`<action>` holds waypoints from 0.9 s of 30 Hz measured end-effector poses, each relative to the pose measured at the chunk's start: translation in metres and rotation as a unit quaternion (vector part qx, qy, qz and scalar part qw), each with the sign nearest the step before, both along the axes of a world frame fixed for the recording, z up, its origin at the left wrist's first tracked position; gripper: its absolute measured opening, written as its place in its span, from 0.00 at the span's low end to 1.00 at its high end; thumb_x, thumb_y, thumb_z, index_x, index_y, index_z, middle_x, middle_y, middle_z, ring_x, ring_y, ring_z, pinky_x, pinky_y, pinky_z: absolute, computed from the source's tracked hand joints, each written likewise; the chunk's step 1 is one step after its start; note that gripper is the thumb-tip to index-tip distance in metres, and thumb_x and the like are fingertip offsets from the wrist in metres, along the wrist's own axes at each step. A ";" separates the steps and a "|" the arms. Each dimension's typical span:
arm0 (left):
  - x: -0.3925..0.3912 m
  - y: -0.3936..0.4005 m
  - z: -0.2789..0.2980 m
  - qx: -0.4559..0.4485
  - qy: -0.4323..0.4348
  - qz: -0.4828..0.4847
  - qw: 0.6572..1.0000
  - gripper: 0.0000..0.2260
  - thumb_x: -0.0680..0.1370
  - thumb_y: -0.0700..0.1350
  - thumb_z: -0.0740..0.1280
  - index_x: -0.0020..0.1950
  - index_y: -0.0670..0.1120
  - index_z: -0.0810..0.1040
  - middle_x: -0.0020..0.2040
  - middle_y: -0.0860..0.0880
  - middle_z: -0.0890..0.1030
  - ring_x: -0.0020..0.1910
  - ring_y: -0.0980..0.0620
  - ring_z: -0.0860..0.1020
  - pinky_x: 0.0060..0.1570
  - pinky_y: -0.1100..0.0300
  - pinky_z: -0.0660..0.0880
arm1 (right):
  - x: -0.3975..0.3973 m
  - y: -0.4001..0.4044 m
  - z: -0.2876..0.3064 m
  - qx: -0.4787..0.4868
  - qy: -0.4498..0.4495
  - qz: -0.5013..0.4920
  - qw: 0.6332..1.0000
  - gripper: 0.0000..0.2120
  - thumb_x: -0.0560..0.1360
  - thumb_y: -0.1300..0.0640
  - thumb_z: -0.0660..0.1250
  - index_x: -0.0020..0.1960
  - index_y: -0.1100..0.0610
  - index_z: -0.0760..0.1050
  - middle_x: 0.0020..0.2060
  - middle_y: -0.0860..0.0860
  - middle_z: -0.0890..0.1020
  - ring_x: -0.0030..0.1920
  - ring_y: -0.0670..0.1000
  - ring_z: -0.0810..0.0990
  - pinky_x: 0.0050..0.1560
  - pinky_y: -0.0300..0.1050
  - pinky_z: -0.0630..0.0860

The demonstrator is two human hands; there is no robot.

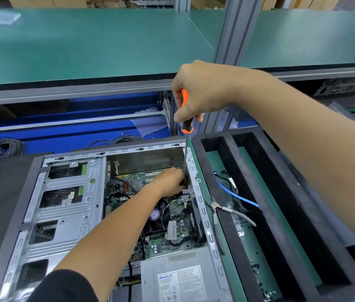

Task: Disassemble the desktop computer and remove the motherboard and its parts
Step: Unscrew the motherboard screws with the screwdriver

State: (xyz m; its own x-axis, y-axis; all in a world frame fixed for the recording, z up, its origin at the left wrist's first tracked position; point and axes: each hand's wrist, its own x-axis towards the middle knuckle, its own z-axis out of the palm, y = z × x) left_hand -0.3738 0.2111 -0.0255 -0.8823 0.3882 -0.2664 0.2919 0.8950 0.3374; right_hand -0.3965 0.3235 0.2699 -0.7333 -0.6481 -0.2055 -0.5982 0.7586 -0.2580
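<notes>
Now | right hand grips screwdriver (upright) | left hand fingers steady shaft beside case rim

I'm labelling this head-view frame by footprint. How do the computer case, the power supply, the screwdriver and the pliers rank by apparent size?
Largest to smallest:
1. computer case
2. power supply
3. screwdriver and pliers: similar apparent length; the screwdriver is nearer the camera, so unranked.

Two bare forearms and hands, a black sleeve on the left arm above the elbow.
</notes>
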 end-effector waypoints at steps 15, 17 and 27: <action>0.000 -0.004 -0.002 0.002 0.007 0.013 1.000 0.11 0.75 0.46 0.71 0.52 0.40 0.79 0.48 0.44 0.81 0.45 0.45 0.78 0.47 0.48 0.77 | -0.003 0.007 -0.005 -0.013 0.016 0.009 1.000 0.10 0.71 0.50 0.74 0.40 0.54 0.75 0.24 0.43 0.81 0.29 0.42 0.82 0.29 0.37 0.68; 0.000 -0.004 -0.002 0.006 0.009 0.009 1.000 0.11 0.76 0.47 0.70 0.52 0.40 0.79 0.50 0.44 0.81 0.46 0.45 0.79 0.48 0.47 0.77 | -0.003 0.007 -0.003 -0.012 0.013 0.010 1.000 0.10 0.71 0.50 0.74 0.40 0.54 0.75 0.24 0.43 0.81 0.29 0.42 0.82 0.30 0.38 0.69; 0.001 -0.002 0.002 -0.014 -0.003 -0.003 1.000 0.11 0.77 0.46 0.68 0.53 0.39 0.78 0.50 0.43 0.81 0.46 0.44 0.79 0.48 0.47 0.77 | -0.003 0.007 -0.002 -0.011 0.008 0.015 1.000 0.10 0.71 0.50 0.74 0.40 0.54 0.76 0.25 0.43 0.82 0.29 0.42 0.82 0.29 0.36 0.69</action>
State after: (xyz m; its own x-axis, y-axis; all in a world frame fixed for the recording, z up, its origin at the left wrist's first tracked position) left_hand -0.3729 0.2087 -0.0232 -0.8783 0.3858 -0.2823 0.2958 0.9025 0.3131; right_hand -0.3991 0.3309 0.2680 -0.7168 -0.6739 -0.1791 -0.6250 0.7348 -0.2636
